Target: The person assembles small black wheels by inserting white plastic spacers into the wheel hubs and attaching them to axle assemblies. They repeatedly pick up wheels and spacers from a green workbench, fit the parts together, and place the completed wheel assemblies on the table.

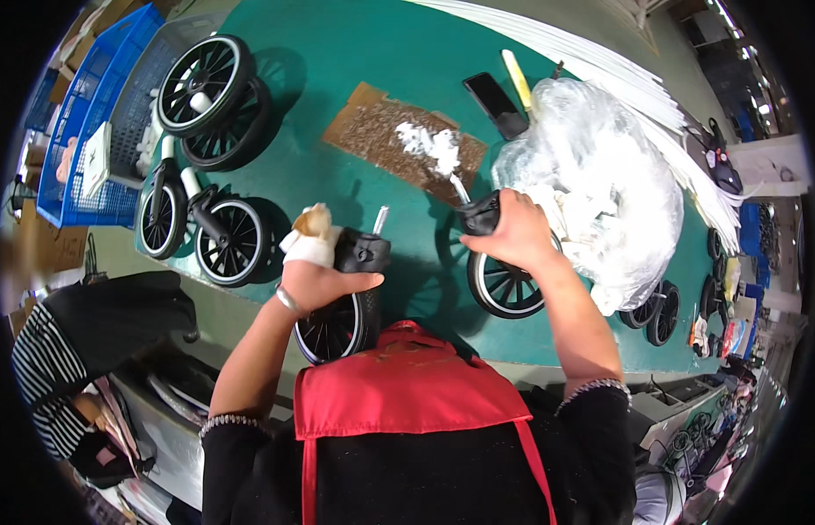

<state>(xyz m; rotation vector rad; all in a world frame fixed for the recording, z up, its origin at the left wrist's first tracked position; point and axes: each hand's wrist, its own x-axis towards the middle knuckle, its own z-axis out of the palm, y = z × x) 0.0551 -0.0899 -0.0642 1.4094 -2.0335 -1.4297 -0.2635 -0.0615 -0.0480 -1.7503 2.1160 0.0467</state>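
My left hand (pixel 316 282) is closed round a caster wheel (pixel 333 334), gripping its black fork head, with a bare metal pin (pixel 381 219) pointing up. A white and tan cloth (pixel 311 234) is bunched at that hand's fingers. My right hand (pixel 523 232) grips the black fork head of a second caster wheel (pixel 504 289). The metal pin (pixel 460 187) on this one points away from me, its tip at the edge of white grease (pixel 429 147). The grease lies on a stained piece of brown cardboard (pixel 359 122). Both wheels have black spokes and a pale ring.
Loose wheels (pixel 206 83) and wheel assemblies (pixel 228 241) stand at the left of the green table (pixel 329 35), beside a blue crate (pixel 101 105). A clear plastic bag (pixel 600 166) of white pieces lies right, near a phone (pixel 495 103) and a yellow-handled tool (pixel 517 77).
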